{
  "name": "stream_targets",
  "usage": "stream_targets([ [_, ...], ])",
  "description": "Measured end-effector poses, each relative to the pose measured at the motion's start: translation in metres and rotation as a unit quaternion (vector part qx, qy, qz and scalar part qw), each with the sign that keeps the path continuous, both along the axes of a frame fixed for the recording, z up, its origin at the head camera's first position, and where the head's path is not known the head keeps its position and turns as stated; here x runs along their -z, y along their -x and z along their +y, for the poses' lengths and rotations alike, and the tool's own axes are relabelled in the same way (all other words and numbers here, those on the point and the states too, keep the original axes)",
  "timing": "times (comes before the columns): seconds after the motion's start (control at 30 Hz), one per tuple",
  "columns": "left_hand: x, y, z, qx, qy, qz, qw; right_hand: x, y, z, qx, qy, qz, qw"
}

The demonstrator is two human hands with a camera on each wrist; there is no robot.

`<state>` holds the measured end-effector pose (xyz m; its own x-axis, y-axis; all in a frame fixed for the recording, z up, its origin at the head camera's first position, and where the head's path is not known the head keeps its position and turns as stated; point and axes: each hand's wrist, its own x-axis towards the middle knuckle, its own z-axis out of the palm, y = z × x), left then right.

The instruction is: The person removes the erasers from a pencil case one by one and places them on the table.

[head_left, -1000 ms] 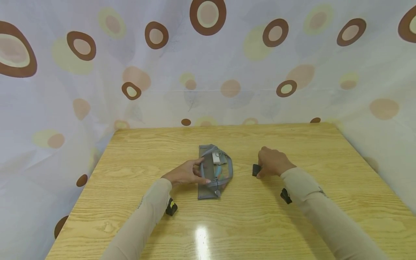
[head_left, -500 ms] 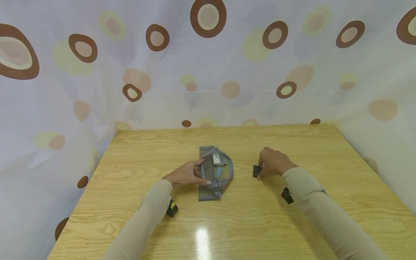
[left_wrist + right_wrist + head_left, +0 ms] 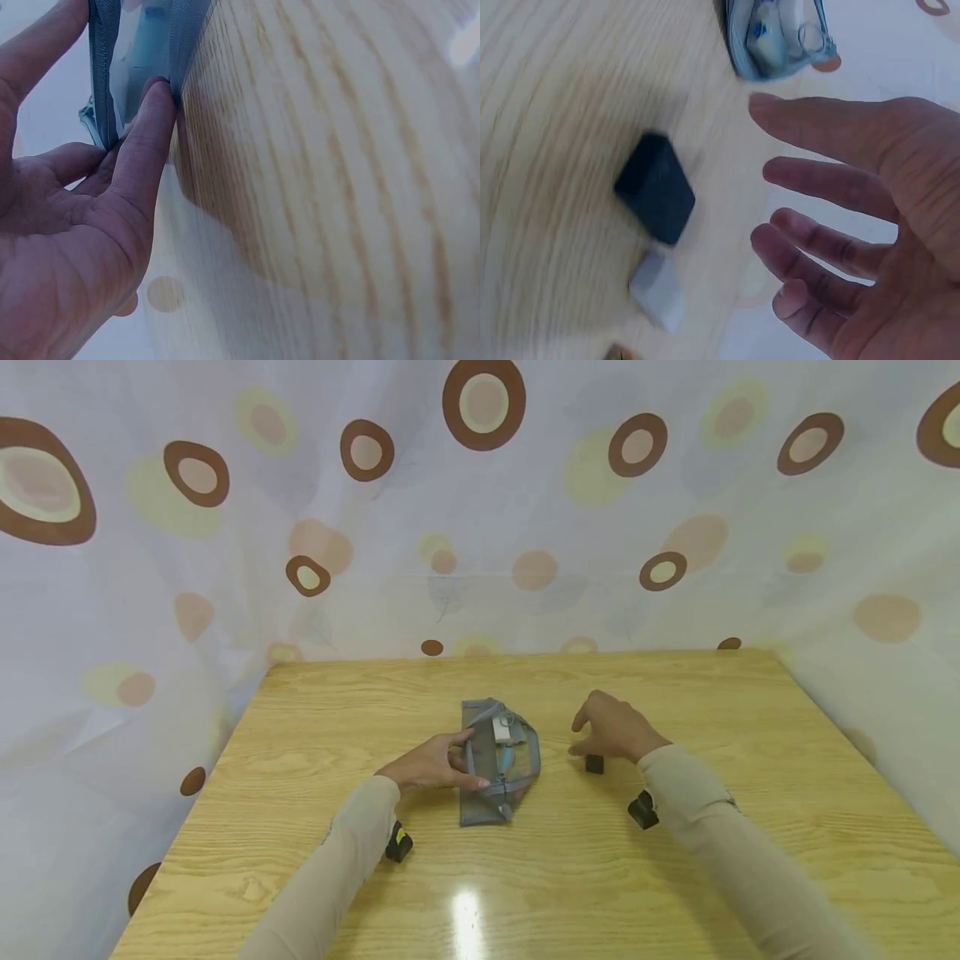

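Observation:
A grey mesh zip pouch (image 3: 483, 810) lies on the wooden table with its zipped mouth parted toward the right. My left hand (image 3: 431, 764) holds its near-left edge, thumb on the mesh and other fingers at the zip strip (image 3: 105, 75). Inside show a small white box (image 3: 501, 728) and a light-blue item (image 3: 507, 760). To the right, my right hand (image 3: 613, 727) hovers with fingers spread and nothing between them. Just below it rests a small black block (image 3: 656, 187), partly hidden by the hand in the head view. Beside that block sits a white block (image 3: 658, 291).
An orange-brown item (image 3: 620, 352) peeks in at the bottom of the right wrist view. Black wrist devices hang under both sleeves, one at the left (image 3: 399, 843) and one at the right (image 3: 642, 810). A patterned curtain (image 3: 480, 527) surrounds the table (image 3: 562, 885).
My right hand has come off the black block, shifting left and spreading its fingers. The block stays on the table. My left hand keeps its place on the pouch.

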<state>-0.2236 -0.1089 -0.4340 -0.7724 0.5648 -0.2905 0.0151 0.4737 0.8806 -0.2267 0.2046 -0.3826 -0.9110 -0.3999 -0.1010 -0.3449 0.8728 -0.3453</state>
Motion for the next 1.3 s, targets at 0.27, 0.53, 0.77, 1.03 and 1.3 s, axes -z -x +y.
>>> stream_targets([
  [0.27, 0.0, -0.001, -0.002, 0.001, 0.008, 0.007, 0.9999, 0.012, 0.001, -0.032, 0.04, 0.037, 0.025, 0.998],
  [0.53, 0.0, -0.001, -0.002, -0.003, 0.014, 0.006, 0.9999, 0.019, 0.003, -0.05, 0.06, 0.044, 0.047, 0.996],
  [0.77, 0.0, -0.001, -0.002, 0.0, 0.009, 0.0, 1.0, 0.024, 0.003, -0.061, 0.08, 0.054, 0.046, 0.994],
  [1.03, -0.001, -0.001, -0.002, -0.001, -0.004, -0.007, 1.0, 0.033, 0.005, -0.066, 0.094, 0.064, 0.063, 0.991],
  [1.3, -0.001, -0.001, -0.002, 0.0, 0.011, 0.001, 0.9999, 0.037, 0.008, -0.071, 0.103, 0.065, 0.062, 0.991],
])
